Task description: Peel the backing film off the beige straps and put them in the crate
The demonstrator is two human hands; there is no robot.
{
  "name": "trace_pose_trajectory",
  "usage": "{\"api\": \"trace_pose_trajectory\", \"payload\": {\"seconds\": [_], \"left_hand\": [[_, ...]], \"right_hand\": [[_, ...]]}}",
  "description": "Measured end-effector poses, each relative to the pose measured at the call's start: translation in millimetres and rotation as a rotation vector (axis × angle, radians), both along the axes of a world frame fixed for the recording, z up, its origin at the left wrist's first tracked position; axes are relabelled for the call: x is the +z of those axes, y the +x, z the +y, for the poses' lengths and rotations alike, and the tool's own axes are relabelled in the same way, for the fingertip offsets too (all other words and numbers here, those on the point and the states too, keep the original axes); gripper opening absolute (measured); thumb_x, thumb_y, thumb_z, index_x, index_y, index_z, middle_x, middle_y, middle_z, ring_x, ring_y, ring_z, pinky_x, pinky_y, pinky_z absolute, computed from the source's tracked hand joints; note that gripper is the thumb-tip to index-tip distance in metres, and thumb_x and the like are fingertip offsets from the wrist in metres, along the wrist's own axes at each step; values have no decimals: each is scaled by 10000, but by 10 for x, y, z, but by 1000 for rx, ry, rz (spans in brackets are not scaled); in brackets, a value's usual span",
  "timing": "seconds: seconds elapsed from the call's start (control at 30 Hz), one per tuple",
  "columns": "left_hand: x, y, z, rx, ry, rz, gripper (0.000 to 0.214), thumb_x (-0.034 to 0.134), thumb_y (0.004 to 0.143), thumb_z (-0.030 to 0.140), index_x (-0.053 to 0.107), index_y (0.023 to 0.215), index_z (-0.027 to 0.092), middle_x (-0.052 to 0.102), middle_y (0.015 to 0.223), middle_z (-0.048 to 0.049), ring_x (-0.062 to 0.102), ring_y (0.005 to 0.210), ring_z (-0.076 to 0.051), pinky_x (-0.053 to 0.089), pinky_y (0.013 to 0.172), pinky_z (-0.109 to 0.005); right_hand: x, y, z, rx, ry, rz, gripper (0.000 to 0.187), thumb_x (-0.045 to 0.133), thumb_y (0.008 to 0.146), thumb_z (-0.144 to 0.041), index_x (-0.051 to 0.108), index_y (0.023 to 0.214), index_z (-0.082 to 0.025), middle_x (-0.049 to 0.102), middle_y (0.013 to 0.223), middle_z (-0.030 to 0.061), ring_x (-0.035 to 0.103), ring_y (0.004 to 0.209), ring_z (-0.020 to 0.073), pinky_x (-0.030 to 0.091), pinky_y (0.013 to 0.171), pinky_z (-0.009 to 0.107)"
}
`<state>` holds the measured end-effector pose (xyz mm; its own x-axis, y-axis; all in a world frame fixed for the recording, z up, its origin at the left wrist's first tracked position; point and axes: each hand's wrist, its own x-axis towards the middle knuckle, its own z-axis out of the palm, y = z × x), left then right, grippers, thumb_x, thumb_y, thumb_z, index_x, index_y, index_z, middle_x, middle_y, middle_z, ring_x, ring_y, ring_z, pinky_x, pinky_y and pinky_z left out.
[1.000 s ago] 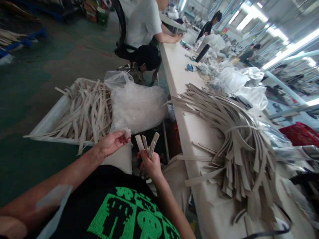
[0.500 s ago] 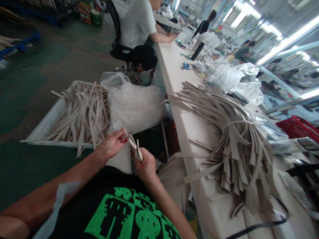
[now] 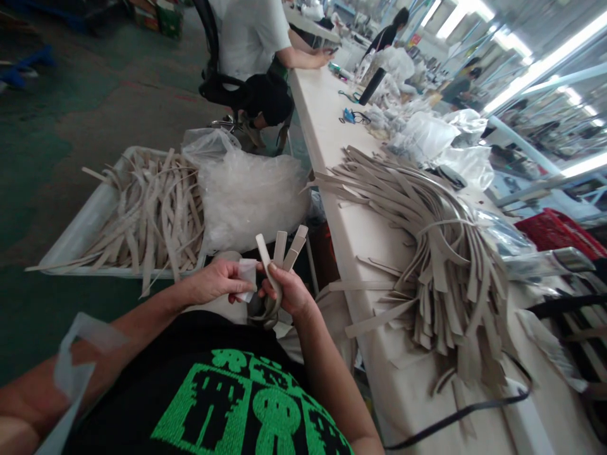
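My right hand (image 3: 289,291) is closed round a small bunch of beige strips (image 3: 282,251), whose ends fan upward above my fingers. My left hand (image 3: 215,282) pinches a small white scrap (image 3: 246,275) right beside those strips, touching the right hand's fingertips. Both hands are held over my lap, left of the long white table (image 3: 360,234). A big heap of the same beige strips (image 3: 436,253) lies on that table to my right.
A white tray (image 3: 85,221) of loose strips and a clear plastic bag (image 3: 251,196) sit to my left. A person in a white shirt (image 3: 246,38) sits on a black chair further along the table. A red crate (image 3: 554,230) stands at the right.
My right hand has raised the strips so their ends fan upward again. My left hand has closed in with the white scrap until it meets the right hand.
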<state>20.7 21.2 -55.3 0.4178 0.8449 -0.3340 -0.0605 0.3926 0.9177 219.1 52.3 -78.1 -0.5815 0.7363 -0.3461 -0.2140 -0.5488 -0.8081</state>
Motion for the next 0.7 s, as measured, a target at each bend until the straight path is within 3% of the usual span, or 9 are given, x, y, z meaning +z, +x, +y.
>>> {"api": "trace_pose_trajectory", "payload": {"seconds": [0.17,0.27,0.4,0.57,0.7], "left_hand": [[-111,57,-41,-30,-18,28,184,835,725,355,842,831,204,738,729,-63,585,534,-152,476,496,-241],[-122,77,-41,-30,-28,4,114,830,742,331,832,766,219,705,647,-43,573,508,-143,451,478,-224],[-99,84,-22,-34,-62,-25,110,832,747,319,821,748,209,684,584,-37,583,498,-149,461,498,-230],[-192,99,-4,64,-101,-20,143,853,722,324,815,696,188,779,742,-107,687,632,-207,547,654,-290],[-299,141,-9,158,-92,-6,158,884,674,321,813,687,180,792,787,-118,698,723,-232,544,738,-311]], "right_hand": [[90,23,-3,43,127,-60,612,722,731,-727,742,940,-152,473,459,-65,435,442,99,495,592,269],[175,88,-18,70,207,-152,600,700,750,-736,750,927,-164,516,500,-55,416,434,94,509,608,295],[180,117,6,-3,308,-287,522,721,778,-670,766,864,-157,557,540,-26,463,472,105,405,501,243],[56,115,80,-184,253,-282,485,724,769,-622,783,885,-154,665,686,9,413,452,68,454,542,259],[7,124,100,-233,221,-252,485,753,742,-610,784,882,-147,680,698,12,397,433,57,463,530,257]]}}
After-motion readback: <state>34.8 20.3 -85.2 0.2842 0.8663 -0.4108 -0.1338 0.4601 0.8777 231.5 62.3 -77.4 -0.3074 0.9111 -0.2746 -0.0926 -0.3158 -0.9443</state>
